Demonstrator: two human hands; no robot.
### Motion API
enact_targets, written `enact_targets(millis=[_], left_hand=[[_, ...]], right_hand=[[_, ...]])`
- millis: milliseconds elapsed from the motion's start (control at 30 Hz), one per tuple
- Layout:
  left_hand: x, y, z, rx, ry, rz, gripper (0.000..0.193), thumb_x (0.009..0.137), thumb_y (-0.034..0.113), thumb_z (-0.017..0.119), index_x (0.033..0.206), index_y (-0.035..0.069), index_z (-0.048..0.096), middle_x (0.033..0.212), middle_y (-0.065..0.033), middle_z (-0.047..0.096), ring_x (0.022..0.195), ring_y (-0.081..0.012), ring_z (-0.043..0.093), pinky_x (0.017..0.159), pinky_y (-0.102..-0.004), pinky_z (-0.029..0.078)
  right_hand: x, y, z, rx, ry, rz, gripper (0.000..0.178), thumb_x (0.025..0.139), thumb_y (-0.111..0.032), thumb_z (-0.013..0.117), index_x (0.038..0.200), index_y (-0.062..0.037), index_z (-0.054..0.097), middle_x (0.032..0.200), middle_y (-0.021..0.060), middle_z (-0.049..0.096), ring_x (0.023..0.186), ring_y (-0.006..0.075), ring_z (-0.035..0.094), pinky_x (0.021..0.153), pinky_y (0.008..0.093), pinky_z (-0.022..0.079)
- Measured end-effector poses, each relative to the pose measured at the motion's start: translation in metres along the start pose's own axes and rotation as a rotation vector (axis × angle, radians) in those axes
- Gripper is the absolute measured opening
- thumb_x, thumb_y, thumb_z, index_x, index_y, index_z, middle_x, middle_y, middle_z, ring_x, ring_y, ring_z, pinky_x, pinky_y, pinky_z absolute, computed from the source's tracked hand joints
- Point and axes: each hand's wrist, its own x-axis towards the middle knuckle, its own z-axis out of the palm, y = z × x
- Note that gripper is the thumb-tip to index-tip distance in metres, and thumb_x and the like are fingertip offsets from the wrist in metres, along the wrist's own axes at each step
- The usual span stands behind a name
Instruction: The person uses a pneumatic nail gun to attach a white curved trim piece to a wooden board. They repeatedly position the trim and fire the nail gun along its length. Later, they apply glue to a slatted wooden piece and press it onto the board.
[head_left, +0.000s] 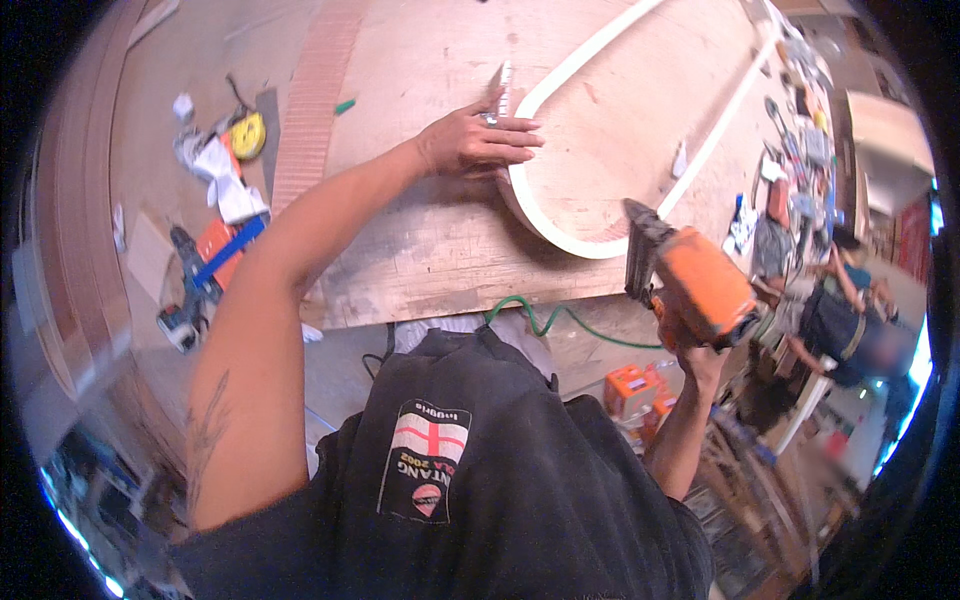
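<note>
A: Beginning at your left, the yellow tape measure [247, 135] lies well to the left of your left grip [485, 140]. What does that grip have hold of?

B: Your fingers reach nearly straight, a little parted, over the left side of the white curved strip [575, 247]. Your thumb is hidden, so I can't tell whether you're pinching it or only steadying it.

A: And how does the strip lie?

B: On the table [410, 240], just right of your left grip. Its bend faces you; its long axis runs away from you and to the right. From your right grip [692, 350], the bend lies ahead and to the left.

A: So your left hand is nearer?

B: Yes. Your right grip looks closed around the orange nail gun [705, 285], whose body hides most of your fingers. I'd judge the coming move turns on its nose against the bend's right end: they overlap in this view, so contact can't be told. The green hose [515, 298] curls left of that grip; hand tools [790, 150] lie ahead and right of it.
</note>
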Motion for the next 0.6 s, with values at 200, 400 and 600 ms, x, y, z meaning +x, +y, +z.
enact_targets(millis=[200, 400, 600], left_hand=[[0.001, 0.0, 0.004, 0.08, 0.031, -0.025, 0.051, 0.079, 0.035, 0.078, 0.128, 0.04, 0.068, 0.14, 0.0176, 0.065, 0.14, -0.0086, 0.053, 0.134, -0.0498, 0.006], [0.002, -0.002, 0.005, 0.177, -0.016, 0.005, 0.046, 0.085, 0.033, 0.075, 0.13, 0.037, 0.068, 0.141, 0.0135, 0.065, 0.141, -0.0121, 0.053, 0.133, -0.0548, 0.003], [0.011, 0.025, -0.007, 0.106, -0.247, 0.102, 0.045, 0.091, 0.021, 0.07, 0.136, 0.023, 0.063, 0.137, 0.0033, 0.064, 0.14, -0.0183, 0.053, 0.129, -0.0642, -0.002]], right_hand=[[-0.071, 0.013, 0.016, 0.129, 0.64, 0.314, 0.035, 0.092, -0.009, 0.075, 0.124, 0.0004, 0.064, 0.109, 0.0106, 0.072, 0.069, 0.015, 0.063, 0.062, 0.029, 0.052], [-0.143, 0.036, 0.039, 0.377, 0.957, 0.355, 0.036, 0.09, -0.006, 0.075, 0.123, 0.0012, 0.062, 0.102, 0.0096, 0.071, 0.062, 0.0122, 0.058, 0.05, 0.0269, 0.048], [-0.196, 0.07, 0.056, 0.457, 1.146, 0.42, 0.029, 0.09, -0.008, 0.075, 0.117, -0.0021, 0.065, 0.096, 0.0059, 0.069, 0.057, 0.0112, 0.057, 0.046, 0.0255, 0.046]])
